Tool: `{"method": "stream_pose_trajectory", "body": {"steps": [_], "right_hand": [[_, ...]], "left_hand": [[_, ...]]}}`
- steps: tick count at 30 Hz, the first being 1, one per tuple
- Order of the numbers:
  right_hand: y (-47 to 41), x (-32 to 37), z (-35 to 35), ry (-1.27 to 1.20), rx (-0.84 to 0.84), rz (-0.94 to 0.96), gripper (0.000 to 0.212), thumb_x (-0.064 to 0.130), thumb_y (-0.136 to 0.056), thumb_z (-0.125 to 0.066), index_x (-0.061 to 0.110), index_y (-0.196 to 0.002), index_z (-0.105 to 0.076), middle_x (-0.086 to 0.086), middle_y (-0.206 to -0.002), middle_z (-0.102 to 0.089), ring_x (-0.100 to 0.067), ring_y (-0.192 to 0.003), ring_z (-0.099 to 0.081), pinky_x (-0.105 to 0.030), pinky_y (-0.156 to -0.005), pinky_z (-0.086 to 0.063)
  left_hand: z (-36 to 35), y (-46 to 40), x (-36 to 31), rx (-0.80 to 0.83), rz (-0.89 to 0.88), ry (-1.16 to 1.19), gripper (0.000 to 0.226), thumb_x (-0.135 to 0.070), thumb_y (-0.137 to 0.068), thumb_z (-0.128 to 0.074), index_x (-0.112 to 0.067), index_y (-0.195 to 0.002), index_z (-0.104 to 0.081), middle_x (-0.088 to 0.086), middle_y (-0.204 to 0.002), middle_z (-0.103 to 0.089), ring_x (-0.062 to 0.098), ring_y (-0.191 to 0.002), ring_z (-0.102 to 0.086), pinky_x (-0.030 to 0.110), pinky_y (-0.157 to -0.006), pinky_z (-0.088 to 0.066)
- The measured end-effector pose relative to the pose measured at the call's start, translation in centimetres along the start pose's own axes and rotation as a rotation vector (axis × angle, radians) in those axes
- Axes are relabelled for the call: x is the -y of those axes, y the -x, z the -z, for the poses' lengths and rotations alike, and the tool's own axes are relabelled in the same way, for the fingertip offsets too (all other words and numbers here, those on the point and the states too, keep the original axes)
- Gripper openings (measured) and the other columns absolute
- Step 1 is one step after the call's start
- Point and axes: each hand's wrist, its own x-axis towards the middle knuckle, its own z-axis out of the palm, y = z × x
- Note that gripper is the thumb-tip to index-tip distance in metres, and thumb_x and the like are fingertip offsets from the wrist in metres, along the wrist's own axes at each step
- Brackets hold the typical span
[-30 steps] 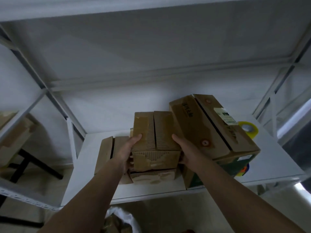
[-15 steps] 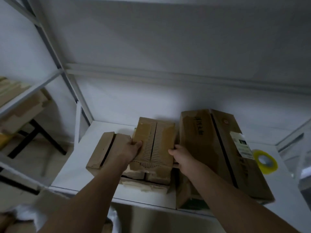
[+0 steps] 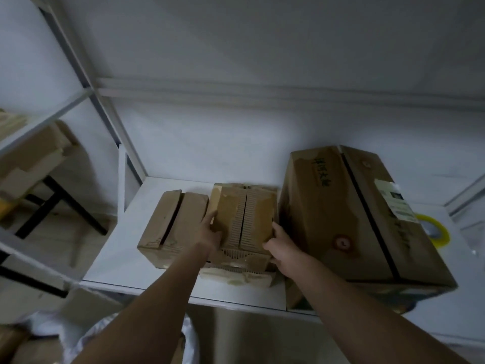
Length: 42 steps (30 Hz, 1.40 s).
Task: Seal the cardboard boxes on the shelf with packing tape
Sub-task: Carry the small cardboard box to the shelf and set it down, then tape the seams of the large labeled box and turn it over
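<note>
A small cardboard box [image 3: 245, 218] with its two top flaps closed along a centre seam sits on another small box [image 3: 246, 277] on the white shelf [image 3: 131, 248]. My left hand [image 3: 211, 233] grips its left side and my right hand [image 3: 282, 244] grips its right side. A low box [image 3: 174, 224] with a slit between its flaps lies to the left, touching it. A large box [image 3: 354, 219] with a dark tape strip and a white label stands to the right. A yellow roll of packing tape [image 3: 433, 229] lies on the shelf behind the large box, partly hidden.
The shelf's metal uprights [image 3: 105, 114] rise at the left, and the wall is close behind. More cardboard [image 3: 31, 158] rests on a neighbouring rack at far left. White plastic bags [image 3: 86, 337] lie below the shelf edge.
The small box held in both hands has come down from its raised position and now rests lower on the stack. The view has shifted left and closer.
</note>
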Motion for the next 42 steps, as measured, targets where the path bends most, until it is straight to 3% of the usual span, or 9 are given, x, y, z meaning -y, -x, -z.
{"method": "stream_pose_trajectory", "body": {"steps": [4,8,11,16,21,29,35,39,42], "right_hand": [[0.2,-0.7,0.5,0.119,0.029,0.043,0.070,0.004,-0.096,-0.044,0.038,-0.149,-0.013,0.000,-0.148,-0.035,-0.025,-0.134,-0.036,-0.043,-0.110,-0.034],[1.4,-0.5,0.8,0.218,0.016,0.095,0.072,0.003,-0.095,-0.043,0.035,-0.151,-0.011,0.000,-0.153,-0.027,-0.023,-0.138,-0.030,-0.043,-0.113,-0.030],[3.8,0.8,2.0,0.269,-0.052,0.188,0.060,0.000,-0.097,-0.038,0.023,-0.150,-0.021,-0.002,-0.149,-0.033,-0.022,-0.136,-0.033,-0.033,-0.109,-0.030],[8.2,2.6,6.3,0.317,-0.232,0.363,0.036,0.001,-0.097,-0.039,0.011,-0.128,-0.053,-0.006,-0.127,-0.055,-0.022,-0.118,-0.052,-0.029,-0.097,-0.042],[11.0,1.4,13.0,0.274,-0.417,0.351,0.032,0.003,-0.093,-0.052,0.014,-0.123,-0.057,-0.001,-0.120,-0.059,-0.015,-0.106,-0.056,-0.021,-0.086,-0.048],[14.1,-3.8,25.2,0.237,-0.651,0.288,0.029,-0.004,-0.087,-0.055,0.003,-0.114,-0.066,-0.011,-0.120,-0.062,-0.023,-0.112,-0.057,-0.020,-0.088,-0.040],[14.9,-8.4,33.9,0.184,-0.642,0.163,0.028,-0.008,-0.080,-0.066,0.001,-0.107,-0.067,-0.017,-0.105,-0.063,-0.026,-0.101,-0.058,-0.019,-0.067,-0.043],[14.8,-10.1,38.5,0.176,-0.596,0.179,0.014,0.001,-0.081,-0.070,0.000,-0.094,-0.071,-0.009,-0.093,-0.061,-0.020,-0.089,-0.056,-0.023,-0.067,-0.043],[14.3,-11.0,40.9,0.177,-0.538,0.197,0.005,0.009,-0.081,-0.072,0.006,-0.077,-0.069,-0.007,-0.082,-0.064,-0.018,-0.079,-0.056,-0.021,-0.059,-0.043]], "left_hand": [[-0.7,-0.3,1.5,0.011,-0.053,-0.126,0.068,0.014,-0.090,-0.044,-0.023,-0.147,-0.033,0.015,-0.148,-0.034,0.034,-0.132,-0.038,0.046,-0.108,-0.038],[-1.3,1.1,-0.1,-0.028,-0.085,-0.393,0.067,-0.005,-0.091,-0.051,-0.029,-0.149,-0.026,0.010,-0.151,-0.027,0.033,-0.138,-0.027,0.046,-0.114,-0.027],[-2.2,3.2,-3.2,-0.083,-0.180,-0.547,0.065,-0.012,-0.092,-0.052,-0.028,-0.149,-0.026,0.009,-0.151,-0.029,0.031,-0.139,-0.024,0.042,-0.114,-0.024],[-6.3,5.8,-9.4,0.033,-0.409,-0.638,0.066,-0.018,-0.092,-0.057,-0.022,-0.150,-0.025,0.011,-0.151,-0.029,0.030,-0.139,-0.024,0.039,-0.113,-0.026],[-12.0,9.2,-13.5,0.162,-0.596,-0.732,0.060,-0.022,-0.093,-0.055,-0.017,-0.147,-0.028,0.008,-0.143,-0.039,0.029,-0.135,-0.029,0.037,-0.114,-0.025],[-20.9,14.7,-16.6,0.353,-0.745,-0.809,0.055,-0.028,-0.092,-0.055,-0.026,-0.143,-0.036,-0.002,-0.143,-0.040,0.022,-0.129,-0.038,0.040,-0.111,-0.031],[-29.5,17.0,-18.5,0.411,-0.741,-0.763,0.047,-0.030,-0.090,-0.060,-0.022,-0.135,-0.048,0.001,-0.138,-0.049,0.021,-0.130,-0.044,0.036,-0.109,-0.036],[-34.5,18.2,-18.3,0.389,-0.687,-0.794,0.061,-0.028,-0.092,-0.059,-0.022,-0.146,-0.032,0.005,-0.146,-0.038,0.024,-0.140,-0.026,0.033,-0.114,-0.022],[-36.6,18.2,-17.8,0.337,-0.679,-0.873,0.064,-0.028,-0.093,-0.057,-0.022,-0.149,-0.028,0.008,-0.147,-0.038,0.024,-0.137,-0.031,0.036,-0.115,-0.025]]}}
